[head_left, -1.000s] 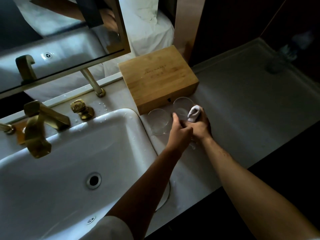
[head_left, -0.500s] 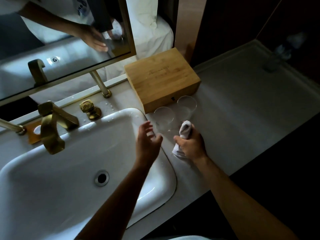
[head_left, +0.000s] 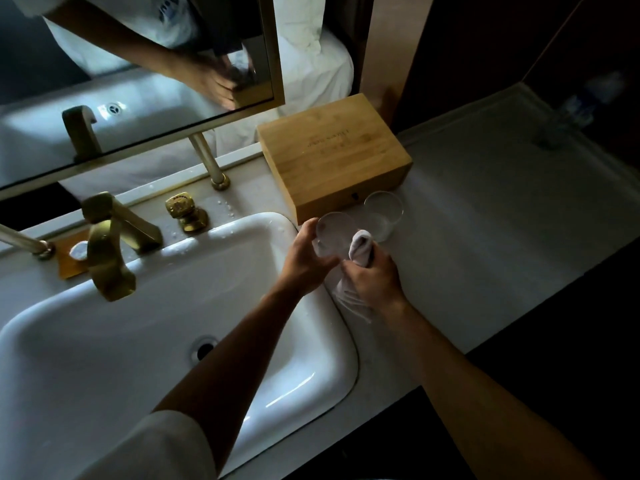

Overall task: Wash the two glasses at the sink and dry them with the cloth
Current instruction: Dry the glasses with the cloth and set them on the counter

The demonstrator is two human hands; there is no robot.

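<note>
Two clear glasses stand on the pale counter in front of a wooden box. My left hand (head_left: 304,261) curls its fingers around the nearer glass (head_left: 335,230), just right of the sink's corner. The second glass (head_left: 383,213) stands free behind and to the right of it. My right hand (head_left: 375,278) grips a bunched white cloth (head_left: 362,249), whose top end pokes up beside the held glass and whose tail hangs below the fist onto the counter.
The white sink (head_left: 69,341) fills the lower left, with a brass tap (head_left: 107,251) and brass knob (head_left: 183,209) behind it. A bamboo box (head_left: 332,157) sits at the back by the mirror (head_left: 138,64). The counter (head_left: 502,220) stretches right, with a dark drop at its front edge.
My left hand let go of the far glass, drew back over the sink, then reached forward and took hold of the nearer glass. My right hand with the cloth pulled back slightly.
</note>
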